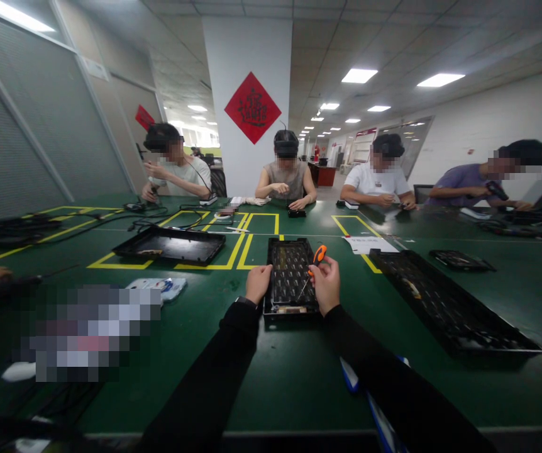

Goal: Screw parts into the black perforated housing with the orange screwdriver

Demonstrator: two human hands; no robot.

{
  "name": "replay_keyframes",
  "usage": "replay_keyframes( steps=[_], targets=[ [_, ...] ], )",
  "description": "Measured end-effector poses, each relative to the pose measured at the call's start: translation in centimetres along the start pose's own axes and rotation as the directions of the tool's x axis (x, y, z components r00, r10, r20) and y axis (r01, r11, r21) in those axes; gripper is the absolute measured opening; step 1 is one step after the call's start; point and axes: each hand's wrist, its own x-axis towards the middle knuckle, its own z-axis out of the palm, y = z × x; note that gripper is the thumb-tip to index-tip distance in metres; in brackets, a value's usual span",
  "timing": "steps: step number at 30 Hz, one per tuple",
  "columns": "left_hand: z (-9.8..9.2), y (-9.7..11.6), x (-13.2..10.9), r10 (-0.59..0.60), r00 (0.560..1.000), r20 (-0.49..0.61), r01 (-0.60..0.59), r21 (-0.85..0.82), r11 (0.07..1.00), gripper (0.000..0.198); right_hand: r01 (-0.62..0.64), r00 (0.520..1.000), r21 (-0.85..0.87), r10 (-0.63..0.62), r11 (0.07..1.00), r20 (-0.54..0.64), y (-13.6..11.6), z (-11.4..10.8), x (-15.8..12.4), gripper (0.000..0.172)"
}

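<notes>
Directly ahead of me on the green table lies a black plastic casing (290, 261) with a patterned inner face. My left hand (258, 284) grips its left edge, thumb on the rim. In my right hand (326, 284) is a screwdriver (319, 254) with an orange and black handle. Its thin shaft slants down to the left into the casing, over the lower right part. Whether the tip touches anything is too small to tell. A small pale strip (292, 309) sits inside the casing's near end.
Black trays lie left (190, 245) and right (459, 308). A white paper sheet (370, 245) is beyond my right hand. A plastic packet (171, 288) lies left. Under my right forearm is a blue and white object (349, 375). Several people work across the table; other hands show at both sides.
</notes>
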Motion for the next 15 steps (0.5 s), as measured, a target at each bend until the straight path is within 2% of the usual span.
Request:
replay_keyframes(
  steps=[8,15],
  targets=[
    [-0.02,0.16,-0.04,-0.005,1.000,0.003,0.005,-0.012,1.000,0.043,0.015,1.000,-0.009,-0.015,1.000,0.002,0.00,-0.06,0.00,0.038],
    [0.01,0.08,0.08,-0.017,1.000,0.014,0.017,0.001,1.000,0.042,0.106,0.993,-0.004,-0.106,0.994,0.056,-0.86,0.38,-0.57,0.039]
  ],
)
